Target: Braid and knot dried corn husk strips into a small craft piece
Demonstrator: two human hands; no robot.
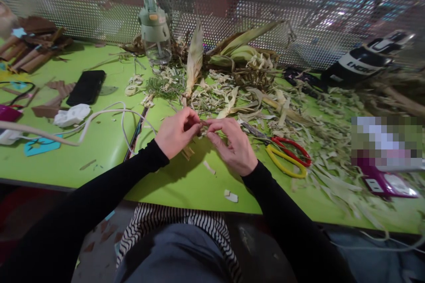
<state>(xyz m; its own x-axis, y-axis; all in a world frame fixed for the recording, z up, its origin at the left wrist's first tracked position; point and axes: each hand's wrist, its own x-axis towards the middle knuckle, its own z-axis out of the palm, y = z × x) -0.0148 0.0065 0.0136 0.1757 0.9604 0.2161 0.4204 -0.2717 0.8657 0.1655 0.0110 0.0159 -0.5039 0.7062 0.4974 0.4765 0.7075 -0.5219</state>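
Observation:
My left hand (177, 131) and my right hand (232, 145) are close together over the green table (109, 150). The fingers of my left hand are pinched on a small brownish piece of plant material (203, 123). My right thumb and forefinger are drawn together at its other side; whether they grip it is too small to tell. Just right of my right hand lie scissors (288, 157) with one red and one yellow handle. Behind my hands are dried corn husks (195, 59) and many shredded husk strips (215, 93).
A clear-based green bottle (155, 31) and a black bottle (358, 64) are near the perforated metal screen (265, 4). At left are a black phone (86, 87), white cables (99, 112) and brown rolled pieces (29, 51). A purple packet (387, 181) lies at right.

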